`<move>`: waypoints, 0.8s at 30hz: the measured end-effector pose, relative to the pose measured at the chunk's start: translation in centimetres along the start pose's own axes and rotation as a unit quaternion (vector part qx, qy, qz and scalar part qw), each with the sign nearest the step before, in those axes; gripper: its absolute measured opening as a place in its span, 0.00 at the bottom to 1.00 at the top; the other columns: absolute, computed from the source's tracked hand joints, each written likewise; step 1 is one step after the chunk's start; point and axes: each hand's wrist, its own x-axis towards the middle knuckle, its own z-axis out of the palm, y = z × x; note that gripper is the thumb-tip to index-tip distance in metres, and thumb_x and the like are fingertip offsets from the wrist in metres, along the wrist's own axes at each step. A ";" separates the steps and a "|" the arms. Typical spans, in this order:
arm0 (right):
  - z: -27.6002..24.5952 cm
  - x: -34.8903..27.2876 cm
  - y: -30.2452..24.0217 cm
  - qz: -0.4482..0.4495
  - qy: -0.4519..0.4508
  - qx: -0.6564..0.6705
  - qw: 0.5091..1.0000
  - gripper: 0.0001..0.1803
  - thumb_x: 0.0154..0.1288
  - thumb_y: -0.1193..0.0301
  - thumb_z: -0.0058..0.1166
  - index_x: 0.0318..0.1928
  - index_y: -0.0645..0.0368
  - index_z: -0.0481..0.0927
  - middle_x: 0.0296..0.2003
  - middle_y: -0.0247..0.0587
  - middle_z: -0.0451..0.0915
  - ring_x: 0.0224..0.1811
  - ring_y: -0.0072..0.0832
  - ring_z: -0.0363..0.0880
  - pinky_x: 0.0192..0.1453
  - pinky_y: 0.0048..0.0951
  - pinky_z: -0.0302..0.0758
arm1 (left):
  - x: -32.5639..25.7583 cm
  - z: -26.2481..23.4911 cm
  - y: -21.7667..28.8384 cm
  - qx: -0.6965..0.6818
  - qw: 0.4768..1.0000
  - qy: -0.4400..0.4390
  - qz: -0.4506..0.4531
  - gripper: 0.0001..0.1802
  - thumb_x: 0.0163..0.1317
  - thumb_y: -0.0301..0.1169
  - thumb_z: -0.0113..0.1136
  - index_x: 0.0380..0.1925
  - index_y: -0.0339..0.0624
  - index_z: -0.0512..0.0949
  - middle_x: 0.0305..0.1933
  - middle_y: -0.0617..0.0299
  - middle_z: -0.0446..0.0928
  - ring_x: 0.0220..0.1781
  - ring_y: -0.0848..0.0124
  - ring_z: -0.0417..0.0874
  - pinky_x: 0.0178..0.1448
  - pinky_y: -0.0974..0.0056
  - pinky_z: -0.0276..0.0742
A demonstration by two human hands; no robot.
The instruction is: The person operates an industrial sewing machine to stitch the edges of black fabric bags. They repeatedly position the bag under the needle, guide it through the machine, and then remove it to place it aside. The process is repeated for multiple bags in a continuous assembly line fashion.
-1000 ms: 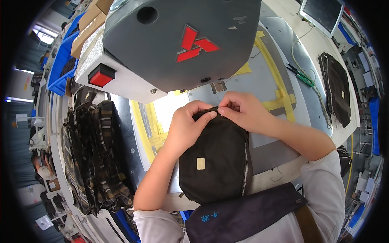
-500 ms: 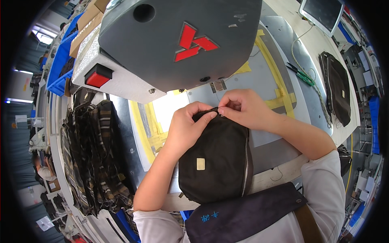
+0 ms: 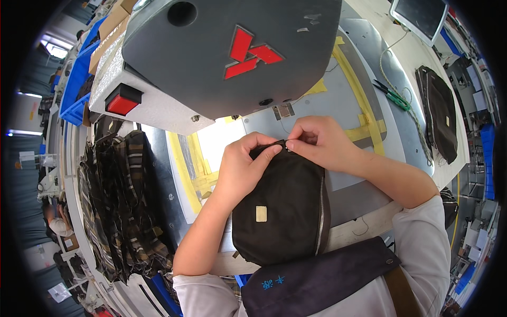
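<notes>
A dark brown fabric piece [image 3: 280, 211], with a zipper along its right side and a small cream patch, lies in front of me on the machine bed. My left hand [image 3: 244, 164] pinches its upper edge between thumb and fingers. Right beside it, my right hand [image 3: 322, 141] pinches the same edge near its corner, around a small dark tab too hidden to make out. Both hands are below the sewing machine's grey head [image 3: 232, 58], in front of a small metal plate [image 3: 283, 111] on the bed.
Plaid and dark fabric pieces [image 3: 124, 201] are heaped at left, below a blue bin [image 3: 76, 90]. A red switch [image 3: 123, 100] sits on the machine's white side. Green-handled snips [image 3: 393, 98], a cord and another zippered brown piece [image 3: 438, 113] lie at right, near a screen [image 3: 421, 18].
Almost nothing differs. My hands keep their pinch on the fabric's edge, and the view has shifted very slightly.
</notes>
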 end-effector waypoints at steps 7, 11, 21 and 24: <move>-0.1 -0.1 0.2 0.024 -0.006 0.047 0.999 0.06 0.64 0.74 0.58 0.32 0.64 0.78 0.26 0.32 0.78 0.29 0.15 0.74 0.33 0.21 0.71 | 0.0 0.0 -0.3 -0.014 1.000 0.000 -0.003 0.09 0.60 0.28 0.66 0.36 0.32 0.81 0.32 0.58 0.84 0.35 0.75 0.82 0.44 0.70 0.76; -0.2 -0.1 0.4 0.020 0.004 0.031 0.999 0.07 0.63 0.72 0.59 0.34 0.64 0.78 0.27 0.34 0.79 0.30 0.17 0.76 0.34 0.23 0.72 | 0.0 0.0 -0.3 -0.013 1.000 0.011 0.008 0.08 0.61 0.28 0.66 0.36 0.33 0.81 0.32 0.59 0.84 0.35 0.75 0.82 0.44 0.70 0.76; -0.1 0.0 -0.5 0.017 -0.007 -0.062 0.998 0.11 0.60 0.69 0.61 0.36 0.65 0.79 0.29 0.42 0.79 0.30 0.25 0.77 0.36 0.28 0.74 | 0.4 0.5 -0.9 -0.045 0.993 0.050 0.101 0.06 0.60 0.25 0.66 0.35 0.34 0.81 0.33 0.60 0.82 0.35 0.72 0.81 0.44 0.69 0.76; 0.0 -0.1 -0.2 0.007 -0.005 -0.048 0.999 0.10 0.60 0.69 0.60 0.36 0.65 0.78 0.30 0.42 0.79 0.31 0.26 0.77 0.36 0.28 0.73 | 0.1 0.5 -0.4 -0.029 0.997 0.046 0.050 0.05 0.59 0.24 0.65 0.35 0.35 0.82 0.34 0.60 0.81 0.36 0.71 0.81 0.45 0.69 0.76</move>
